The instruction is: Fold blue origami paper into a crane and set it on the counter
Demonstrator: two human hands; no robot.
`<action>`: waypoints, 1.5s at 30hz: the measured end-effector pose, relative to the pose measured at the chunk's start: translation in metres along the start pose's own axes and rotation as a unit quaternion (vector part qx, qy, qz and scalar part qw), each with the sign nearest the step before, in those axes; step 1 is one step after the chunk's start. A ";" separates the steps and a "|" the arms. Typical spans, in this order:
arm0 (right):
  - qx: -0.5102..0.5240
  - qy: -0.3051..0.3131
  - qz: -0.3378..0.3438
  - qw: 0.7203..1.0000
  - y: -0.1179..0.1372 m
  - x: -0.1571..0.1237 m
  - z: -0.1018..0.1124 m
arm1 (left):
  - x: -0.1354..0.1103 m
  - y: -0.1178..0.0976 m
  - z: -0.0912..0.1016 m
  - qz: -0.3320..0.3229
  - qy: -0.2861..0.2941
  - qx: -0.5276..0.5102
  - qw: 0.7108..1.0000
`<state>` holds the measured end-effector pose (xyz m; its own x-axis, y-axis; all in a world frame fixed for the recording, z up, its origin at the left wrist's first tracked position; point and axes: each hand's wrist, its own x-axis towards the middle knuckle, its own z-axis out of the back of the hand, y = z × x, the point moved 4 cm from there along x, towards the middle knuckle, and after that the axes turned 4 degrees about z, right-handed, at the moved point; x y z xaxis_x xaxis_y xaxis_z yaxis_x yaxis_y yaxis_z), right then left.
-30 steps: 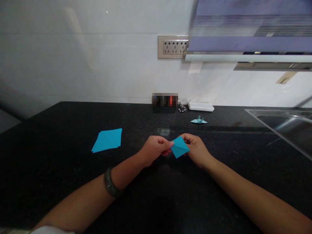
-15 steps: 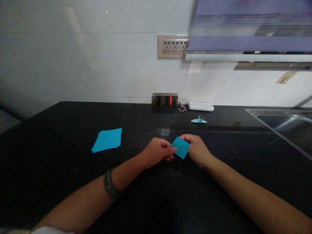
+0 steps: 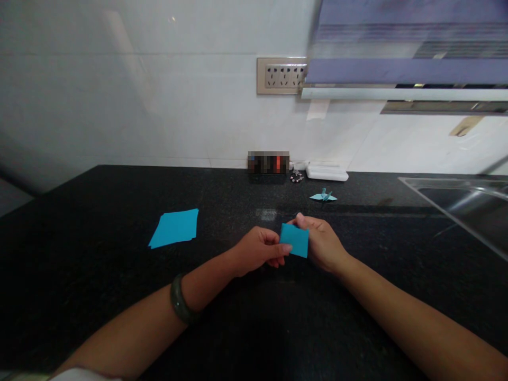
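A small blue square of folded paper (image 3: pixel 296 239) is held up over the dark counter between my hands. My left hand (image 3: pixel 260 247) pinches its lower left corner, thumb on the front face and fingers curled behind. At its right edge is my right hand (image 3: pixel 323 241), closed round that side, with the thumb raised by the upper corner and the fingers partly hidden behind the paper. A folded paper crane (image 3: pixel 324 196) in light blue sits farther back on the counter. To the left lies a stack of blue paper sheets (image 3: pixel 177 227), slightly fanned.
Along the wall stand a dark blurred-out box (image 3: pixel 269 163), a small beaded item (image 3: pixel 296 176) and a white plastic object (image 3: pixel 327 172). A metal sink (image 3: pixel 460 211) is set into the counter (image 3: pixel 238 317) at right. A socket panel (image 3: pixel 282 76) is on the wall.
The folded paper has turned from a diamond pose to a nearly upright square. My right thumb has risen to its upper edge. My left hand keeps its pinch, slightly lower.
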<state>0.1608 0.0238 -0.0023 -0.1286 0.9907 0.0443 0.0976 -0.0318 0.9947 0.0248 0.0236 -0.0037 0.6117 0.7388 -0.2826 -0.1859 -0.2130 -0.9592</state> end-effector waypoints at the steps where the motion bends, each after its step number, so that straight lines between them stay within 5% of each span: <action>1: 0.021 -0.015 0.004 1.000 0.001 0.000 0.000 | 0.001 0.000 0.002 -0.007 -0.024 -0.009 1.000; 5: 0.002 -0.057 0.066 0.996 0.008 -0.002 0.001 | 0.002 0.000 0.011 -0.026 -0.132 -0.033 0.990; 8: -0.069 -0.041 0.096 0.992 0.011 -0.005 -0.003 | 0.002 0.000 0.013 -0.045 -0.155 -0.022 0.987; 38: -0.008 0.001 -0.009 1.000 0.003 -0.004 -0.006 | 0.000 -0.001 0.002 -0.042 -0.095 0.009 0.995; 45: -0.014 0.013 -0.014 1.000 0.005 -0.004 -0.004 | 0.000 -0.004 0.011 -0.093 -0.133 0.063 0.985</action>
<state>0.1581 0.0195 0.0033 -0.1560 0.9876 0.0175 0.0656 -0.0073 0.9978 0.0170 0.0314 -0.0002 0.4251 0.9021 -0.0739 -0.1928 0.0105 -0.9812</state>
